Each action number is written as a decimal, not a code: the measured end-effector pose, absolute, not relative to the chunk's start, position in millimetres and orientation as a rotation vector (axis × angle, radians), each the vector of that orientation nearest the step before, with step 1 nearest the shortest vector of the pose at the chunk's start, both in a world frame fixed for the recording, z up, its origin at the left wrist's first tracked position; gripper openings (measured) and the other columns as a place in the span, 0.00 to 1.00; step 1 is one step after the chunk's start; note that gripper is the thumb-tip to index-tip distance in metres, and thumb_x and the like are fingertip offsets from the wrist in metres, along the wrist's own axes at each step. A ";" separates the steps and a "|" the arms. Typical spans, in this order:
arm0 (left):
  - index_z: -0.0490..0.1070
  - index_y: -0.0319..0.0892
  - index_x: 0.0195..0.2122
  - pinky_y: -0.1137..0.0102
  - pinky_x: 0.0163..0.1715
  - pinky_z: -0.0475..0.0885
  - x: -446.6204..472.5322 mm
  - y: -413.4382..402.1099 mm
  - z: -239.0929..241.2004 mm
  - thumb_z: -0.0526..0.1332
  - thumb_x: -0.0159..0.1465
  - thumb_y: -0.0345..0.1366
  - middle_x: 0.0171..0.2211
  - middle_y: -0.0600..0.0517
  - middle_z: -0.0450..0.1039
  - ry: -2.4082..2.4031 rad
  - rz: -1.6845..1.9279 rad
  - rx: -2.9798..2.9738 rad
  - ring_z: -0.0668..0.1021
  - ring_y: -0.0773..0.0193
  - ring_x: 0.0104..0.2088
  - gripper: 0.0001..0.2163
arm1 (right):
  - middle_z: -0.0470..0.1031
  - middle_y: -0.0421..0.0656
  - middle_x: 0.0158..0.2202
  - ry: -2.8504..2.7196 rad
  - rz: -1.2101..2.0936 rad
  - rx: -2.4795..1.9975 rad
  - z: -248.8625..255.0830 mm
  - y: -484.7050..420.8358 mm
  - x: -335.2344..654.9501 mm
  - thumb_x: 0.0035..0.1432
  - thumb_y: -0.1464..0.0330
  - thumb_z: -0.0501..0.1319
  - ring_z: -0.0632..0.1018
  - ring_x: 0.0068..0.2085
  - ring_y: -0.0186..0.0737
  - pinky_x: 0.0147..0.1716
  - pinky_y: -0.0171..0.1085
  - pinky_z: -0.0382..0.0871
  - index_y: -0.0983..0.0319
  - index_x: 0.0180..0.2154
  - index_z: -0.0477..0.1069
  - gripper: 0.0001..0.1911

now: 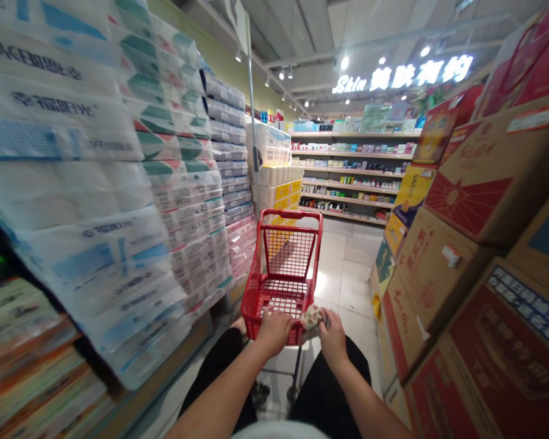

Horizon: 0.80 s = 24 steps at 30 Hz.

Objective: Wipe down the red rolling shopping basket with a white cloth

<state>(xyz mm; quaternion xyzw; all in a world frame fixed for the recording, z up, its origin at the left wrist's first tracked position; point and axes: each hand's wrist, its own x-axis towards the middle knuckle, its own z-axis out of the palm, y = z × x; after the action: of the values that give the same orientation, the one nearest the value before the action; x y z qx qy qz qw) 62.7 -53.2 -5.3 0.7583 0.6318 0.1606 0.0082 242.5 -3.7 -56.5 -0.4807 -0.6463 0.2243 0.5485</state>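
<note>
A red plastic shopping cart [289, 251] stands right in front of me, its basket showing a grid pattern and no goods. My left hand [275, 333] is closed over the near rim of the basket. Just to its right, my right hand [332, 336] grips a small beige-and-white lumpy object [312, 317] at the cart's near right corner. Its kind is unclear; it seems to touch the rim. My knees, in black trousers [336, 381], are bent on both sides of the cart.
Tall stacks of wrapped tissue packs [96, 183] line the left side. Cardboard cartons [457, 244] are piled along the right. Pale floor tiles [343, 277] run between them toward shelves of small goods [352, 164] at the back. A metal pole [251, 91] rises beyond the cart.
</note>
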 end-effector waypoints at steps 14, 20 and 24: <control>0.74 0.47 0.35 0.54 0.56 0.52 52.6 -50.3 -10.4 0.44 0.69 0.38 0.37 0.53 0.77 2.078 0.513 2.315 0.73 0.61 0.43 0.18 | 0.75 0.47 0.46 -1.449 0.781 -1.140 -59.1 -9.4 215.7 0.49 0.65 0.57 0.75 0.48 0.46 0.50 0.40 0.67 0.61 0.45 0.74 0.20; 0.73 0.47 0.35 0.54 0.55 0.52 49.9 -52.9 -8.3 0.43 0.69 0.38 0.37 0.52 0.77 2.079 0.465 2.326 0.73 0.60 0.44 0.18 | 0.80 0.42 0.33 -1.427 1.127 -1.229 -74.4 -11.6 210.2 0.45 0.66 0.57 0.78 0.37 0.46 0.38 0.38 0.70 0.61 0.37 0.76 0.16; 0.73 0.47 0.34 0.53 0.55 0.52 51.7 -53.9 -8.5 0.43 0.69 0.39 0.38 0.52 0.77 2.110 0.467 2.316 0.73 0.59 0.44 0.18 | 0.80 0.42 0.35 -1.259 1.170 -1.126 -65.8 -7.6 208.2 0.43 0.65 0.59 0.78 0.38 0.45 0.38 0.37 0.70 0.61 0.38 0.77 0.18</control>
<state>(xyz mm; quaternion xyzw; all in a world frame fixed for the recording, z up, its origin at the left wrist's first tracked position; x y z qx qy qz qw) 51.7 -53.9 -8.5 0.7311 0.6659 0.1475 -0.0132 208.2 -7.6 -65.8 -0.4691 -0.5244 0.4874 0.5171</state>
